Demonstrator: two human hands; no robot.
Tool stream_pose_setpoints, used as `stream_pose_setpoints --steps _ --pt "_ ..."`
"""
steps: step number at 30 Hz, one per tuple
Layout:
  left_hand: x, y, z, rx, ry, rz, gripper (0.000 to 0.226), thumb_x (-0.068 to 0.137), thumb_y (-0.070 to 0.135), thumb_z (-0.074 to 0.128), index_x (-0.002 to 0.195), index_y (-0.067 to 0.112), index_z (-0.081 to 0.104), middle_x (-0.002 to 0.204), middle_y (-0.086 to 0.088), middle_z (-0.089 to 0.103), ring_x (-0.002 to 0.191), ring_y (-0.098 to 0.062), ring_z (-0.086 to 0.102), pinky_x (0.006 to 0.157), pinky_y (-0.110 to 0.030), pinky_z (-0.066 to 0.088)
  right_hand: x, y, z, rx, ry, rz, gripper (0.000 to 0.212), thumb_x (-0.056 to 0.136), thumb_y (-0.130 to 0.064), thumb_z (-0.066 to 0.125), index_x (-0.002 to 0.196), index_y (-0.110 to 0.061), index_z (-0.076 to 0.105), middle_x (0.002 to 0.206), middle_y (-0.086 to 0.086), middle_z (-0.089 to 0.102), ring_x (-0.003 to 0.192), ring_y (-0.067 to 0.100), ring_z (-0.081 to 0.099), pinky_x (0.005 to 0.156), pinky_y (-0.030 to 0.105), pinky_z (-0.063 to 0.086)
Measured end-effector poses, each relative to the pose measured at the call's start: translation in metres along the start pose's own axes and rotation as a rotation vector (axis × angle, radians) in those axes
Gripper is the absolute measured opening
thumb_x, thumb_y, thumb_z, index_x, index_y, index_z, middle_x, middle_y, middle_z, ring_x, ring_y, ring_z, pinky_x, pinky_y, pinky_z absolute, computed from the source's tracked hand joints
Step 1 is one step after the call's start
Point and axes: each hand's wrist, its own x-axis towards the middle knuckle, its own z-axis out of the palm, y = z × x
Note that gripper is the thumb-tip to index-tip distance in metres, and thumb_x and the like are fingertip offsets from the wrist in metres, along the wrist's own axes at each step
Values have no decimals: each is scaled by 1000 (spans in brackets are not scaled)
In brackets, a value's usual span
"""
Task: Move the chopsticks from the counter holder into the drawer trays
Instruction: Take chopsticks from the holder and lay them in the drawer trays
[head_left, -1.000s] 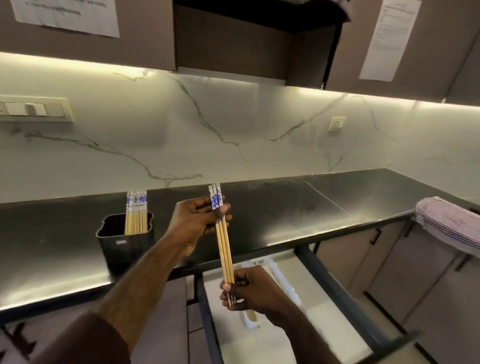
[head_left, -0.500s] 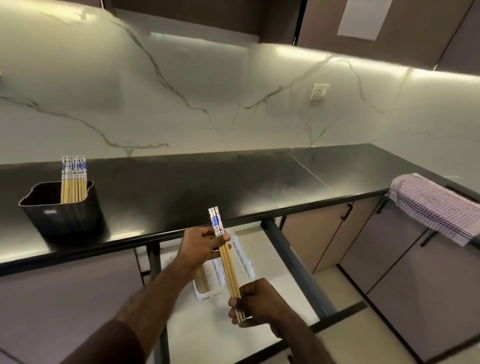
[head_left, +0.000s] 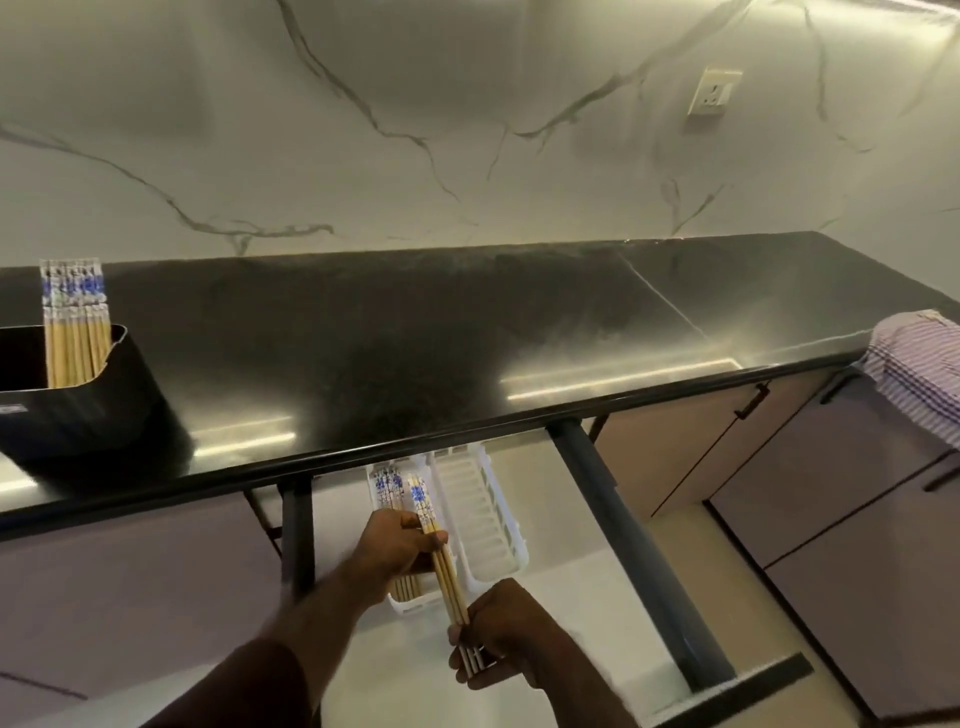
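I hold a small bundle of wooden chopsticks (head_left: 440, 561) with blue-and-white tops over the open drawer (head_left: 592, 587). My left hand (head_left: 397, 545) grips the bundle near its upper part, and my right hand (head_left: 498, 631) grips its lower tips. Below the bundle lie two white trays: the left tray (head_left: 410, 605) has several chopsticks (head_left: 387, 483) in it, and nothing lies in the right tray (head_left: 480, 512). The black holder (head_left: 78, 410) stands at the counter's left end with several more chopsticks (head_left: 72, 322) upright in it.
The black counter (head_left: 415, 343) runs across the view, its front edge overhanging the drawer's back. The drawer's dark right rail (head_left: 618, 530) runs toward me. A striped cloth (head_left: 919, 364) hangs at the right edge. Cabinet doors (head_left: 810, 493) fill the lower right.
Both hands have carried the bundle down from counter height to just over the left tray. The view has tilted down, and the drawer shows more.
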Motion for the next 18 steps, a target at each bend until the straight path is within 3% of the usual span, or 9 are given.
stream_pose_setpoints --steps 3,8,12,15,18 --pt "21 -8 -3 77 46 -8 12 81 1 72 90 -5 67 85 -20 72 73 -25 73 59 -29 58 33 -8 -1 0 -24 78 25 99 -12 51 74 -7 54 43 -3 60 56 11 58 58 22 53" --pt "55 -17 -5 371 124 87 10 83 11 72 90 8 66 88 -8 71 79 -15 69 63 -25 52 93 -20 -2 14 -48 169 24 100 -17 50 78 -6 52 70 4 60 59 12 59 59 24 53" --pt "82 -20 -10 832 143 189 19 89 23 67 104 12 64 101 -4 68 91 -17 66 79 -29 55 137 -25 -2 43 -2 184 14 97 -12 56 98 2 57 73 12 63 56 19 62 54 32 55" --pt "95 -24 -15 986 91 214 22 93 28 59 109 14 62 109 -6 67 98 -20 65 87 -37 56 158 -30 0 53 29 200 16 95 -8 57 106 3 60 79 16 65 55 22 63 50 35 54" --pt "105 -30 -22 1088 71 237 25 96 29 51 117 17 58 117 -6 61 103 -20 61 90 -36 53 168 -37 3 70 21 224 13 95 -5 54 103 2 61 80 17 64 54 22 62 44 29 52"
